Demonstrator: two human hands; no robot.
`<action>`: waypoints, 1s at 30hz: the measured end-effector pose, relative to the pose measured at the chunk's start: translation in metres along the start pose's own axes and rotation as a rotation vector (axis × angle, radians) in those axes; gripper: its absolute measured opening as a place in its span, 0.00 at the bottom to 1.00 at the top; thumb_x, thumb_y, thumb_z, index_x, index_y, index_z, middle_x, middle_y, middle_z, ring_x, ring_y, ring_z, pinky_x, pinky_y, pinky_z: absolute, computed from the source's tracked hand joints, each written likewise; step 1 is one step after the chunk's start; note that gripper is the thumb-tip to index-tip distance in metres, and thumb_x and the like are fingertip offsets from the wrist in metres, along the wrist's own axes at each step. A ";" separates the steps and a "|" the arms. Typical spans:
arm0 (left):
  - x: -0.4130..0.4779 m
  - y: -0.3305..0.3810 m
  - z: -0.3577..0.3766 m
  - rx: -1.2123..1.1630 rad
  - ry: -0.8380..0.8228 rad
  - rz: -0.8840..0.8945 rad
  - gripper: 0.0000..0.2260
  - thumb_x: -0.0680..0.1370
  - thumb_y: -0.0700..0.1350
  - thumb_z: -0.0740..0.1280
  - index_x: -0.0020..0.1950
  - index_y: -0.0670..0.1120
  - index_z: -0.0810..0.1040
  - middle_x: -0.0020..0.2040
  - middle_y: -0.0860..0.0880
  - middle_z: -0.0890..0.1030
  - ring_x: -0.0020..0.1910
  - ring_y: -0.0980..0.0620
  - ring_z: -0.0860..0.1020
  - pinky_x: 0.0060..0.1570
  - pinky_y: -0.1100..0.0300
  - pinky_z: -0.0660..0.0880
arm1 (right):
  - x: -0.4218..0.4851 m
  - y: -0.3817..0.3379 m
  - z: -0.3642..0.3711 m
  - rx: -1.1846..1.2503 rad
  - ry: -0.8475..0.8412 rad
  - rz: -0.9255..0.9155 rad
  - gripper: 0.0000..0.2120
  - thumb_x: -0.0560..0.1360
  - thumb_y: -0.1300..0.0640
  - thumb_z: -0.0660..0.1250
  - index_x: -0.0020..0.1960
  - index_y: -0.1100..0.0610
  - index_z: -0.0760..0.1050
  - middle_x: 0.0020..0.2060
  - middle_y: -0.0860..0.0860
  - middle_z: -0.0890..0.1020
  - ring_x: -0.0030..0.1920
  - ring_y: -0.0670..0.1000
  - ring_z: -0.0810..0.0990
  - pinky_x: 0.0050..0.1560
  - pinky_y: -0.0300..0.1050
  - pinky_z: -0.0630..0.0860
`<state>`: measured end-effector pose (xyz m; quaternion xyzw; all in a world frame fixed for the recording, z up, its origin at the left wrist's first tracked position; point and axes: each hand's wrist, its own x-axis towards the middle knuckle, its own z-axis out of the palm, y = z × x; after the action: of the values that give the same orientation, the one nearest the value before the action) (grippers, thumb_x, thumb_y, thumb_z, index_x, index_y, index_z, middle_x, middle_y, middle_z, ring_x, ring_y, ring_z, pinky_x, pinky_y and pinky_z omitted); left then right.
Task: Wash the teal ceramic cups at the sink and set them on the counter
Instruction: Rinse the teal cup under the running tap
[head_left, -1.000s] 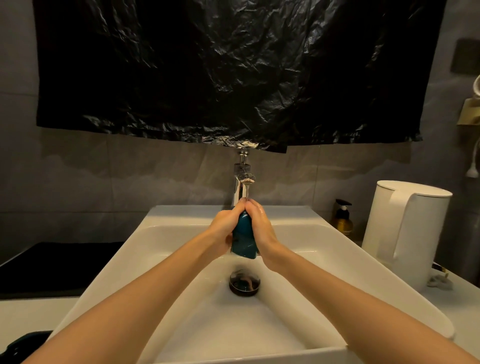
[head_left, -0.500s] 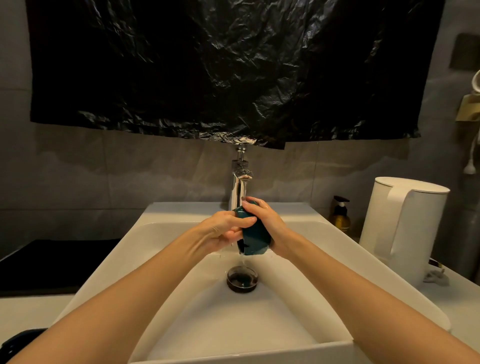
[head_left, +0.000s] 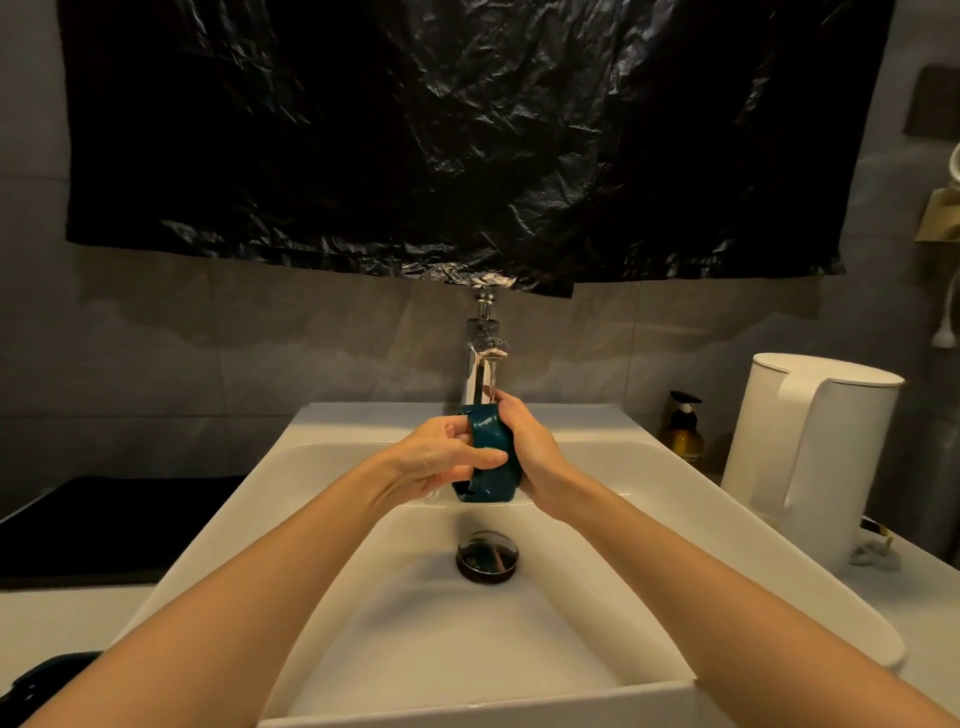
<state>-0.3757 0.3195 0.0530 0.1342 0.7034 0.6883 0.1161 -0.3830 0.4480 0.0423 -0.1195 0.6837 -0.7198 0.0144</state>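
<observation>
A teal ceramic cup (head_left: 491, 457) is held over the white sink basin (head_left: 332, 447), right under the chrome faucet (head_left: 480, 358), which runs a thin stream of water. My left hand (head_left: 441, 460) grips the cup's left side, thumb across its front. My right hand (head_left: 530, 449) wraps its right side, fingertips at the rim in the stream. The cup leans slightly, and the hands hide most of its body.
A dark drain (head_left: 487, 557) sits in the basin below the cup. A white kettle (head_left: 810, 457) and an amber pump bottle (head_left: 684, 428) stand on the counter at right. A black mat (head_left: 104, 525) lies at left. A dark object (head_left: 47, 675) shows at the lower left edge.
The cup has turned in my hands from upright between both palms to a leaning hold. My left thumb has come across its front. The hands stay under the faucet.
</observation>
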 end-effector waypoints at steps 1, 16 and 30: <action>0.000 -0.001 -0.001 0.017 -0.007 0.004 0.15 0.73 0.31 0.69 0.56 0.43 0.75 0.53 0.43 0.82 0.54 0.46 0.80 0.54 0.54 0.77 | 0.000 0.001 -0.001 -0.022 -0.025 -0.027 0.14 0.82 0.49 0.55 0.68 0.44 0.65 0.51 0.48 0.78 0.50 0.49 0.79 0.53 0.48 0.78; 0.002 -0.003 -0.004 0.166 -0.067 0.030 0.18 0.73 0.32 0.70 0.61 0.41 0.74 0.56 0.43 0.81 0.56 0.45 0.80 0.56 0.54 0.77 | 0.009 0.004 0.001 0.007 0.062 0.027 0.17 0.80 0.49 0.60 0.68 0.46 0.67 0.58 0.53 0.77 0.56 0.54 0.79 0.54 0.51 0.80; -0.001 -0.008 -0.002 0.266 -0.053 0.136 0.19 0.71 0.31 0.72 0.59 0.42 0.75 0.54 0.44 0.82 0.54 0.47 0.81 0.55 0.55 0.78 | 0.009 0.001 0.000 0.143 0.135 0.159 0.16 0.78 0.42 0.60 0.58 0.49 0.76 0.50 0.54 0.82 0.51 0.56 0.82 0.54 0.54 0.79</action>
<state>-0.3761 0.3171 0.0447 0.2140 0.7743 0.5916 0.0688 -0.3916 0.4467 0.0431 -0.0147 0.6372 -0.7698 0.0340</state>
